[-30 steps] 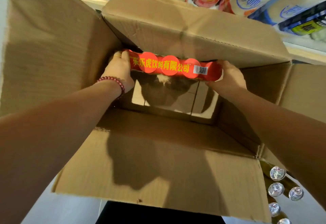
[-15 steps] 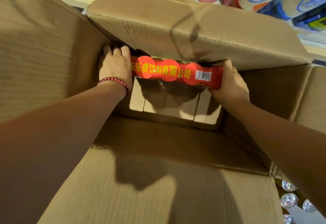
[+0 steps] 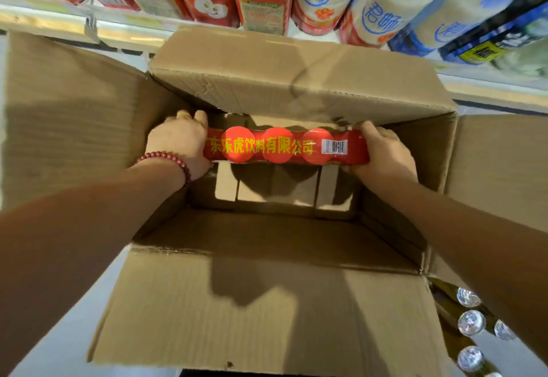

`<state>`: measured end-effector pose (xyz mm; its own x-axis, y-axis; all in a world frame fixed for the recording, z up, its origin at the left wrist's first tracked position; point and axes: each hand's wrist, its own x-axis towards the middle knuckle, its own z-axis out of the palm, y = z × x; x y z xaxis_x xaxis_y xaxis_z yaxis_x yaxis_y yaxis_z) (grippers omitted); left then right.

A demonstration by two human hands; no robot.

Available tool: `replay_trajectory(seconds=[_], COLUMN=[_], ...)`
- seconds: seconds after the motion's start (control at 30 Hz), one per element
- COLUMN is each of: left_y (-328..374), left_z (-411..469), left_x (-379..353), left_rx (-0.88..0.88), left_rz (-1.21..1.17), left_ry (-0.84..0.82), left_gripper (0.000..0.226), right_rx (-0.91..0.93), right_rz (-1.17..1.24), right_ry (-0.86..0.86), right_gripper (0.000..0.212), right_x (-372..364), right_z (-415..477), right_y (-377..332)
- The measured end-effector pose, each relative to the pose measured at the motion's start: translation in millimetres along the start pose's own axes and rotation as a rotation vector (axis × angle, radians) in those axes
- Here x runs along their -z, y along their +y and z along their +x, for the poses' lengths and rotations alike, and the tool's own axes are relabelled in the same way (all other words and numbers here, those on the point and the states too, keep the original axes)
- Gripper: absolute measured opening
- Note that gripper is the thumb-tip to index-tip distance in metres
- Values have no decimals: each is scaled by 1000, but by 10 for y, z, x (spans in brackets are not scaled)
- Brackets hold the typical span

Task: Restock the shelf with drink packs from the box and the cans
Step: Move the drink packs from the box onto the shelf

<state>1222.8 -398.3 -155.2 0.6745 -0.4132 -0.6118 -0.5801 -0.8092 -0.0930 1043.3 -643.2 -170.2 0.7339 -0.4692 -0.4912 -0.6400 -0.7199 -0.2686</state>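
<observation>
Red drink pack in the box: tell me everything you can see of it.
The red drink pack is a row of round-topped containers wrapped in glossy red film, three tops showing, with yellow Chinese lettering and a white barcode label near its right end. It lies level across the far side of the open cardboard box, under the far flap. The left hand grips its left end, the right hand its right end.
</observation>
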Motion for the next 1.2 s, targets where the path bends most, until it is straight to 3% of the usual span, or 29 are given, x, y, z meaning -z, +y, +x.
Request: replay_trajectory(seconds=[0.13, 0.4, 0.67, 0.87, 1.0, 1.2], left_y=[-100, -329, -692, -967, -1100, -1225], left_z=[-287, -1008, -2053, -3063, -3742, -4678], left_x=[506, 1832, 3317, 4907, 5826, 6838], left_rx=[-102, -250, -385, -429, -431, -468], left_rz=[-49, -107, -259, -340, -325, -346], left_ry=[-21, 94, 289, 503, 579, 848], left_gripper=[67, 67, 62, 56, 59, 72], right_rx=[49, 90, 179, 229, 304, 444], right_rz=[-6, 29, 39, 120, 145, 153], right_ry=[1, 28, 91, 171, 304, 482], right_gripper=[67, 72, 67, 70, 76, 69], right_x=[519, 1860, 3517, 4896, 5868, 7107], right_z=[-199, -761, -1543, -2350, -2810, -3420], right_y=[-38, -329, -825, -1278, -1564, -1828])
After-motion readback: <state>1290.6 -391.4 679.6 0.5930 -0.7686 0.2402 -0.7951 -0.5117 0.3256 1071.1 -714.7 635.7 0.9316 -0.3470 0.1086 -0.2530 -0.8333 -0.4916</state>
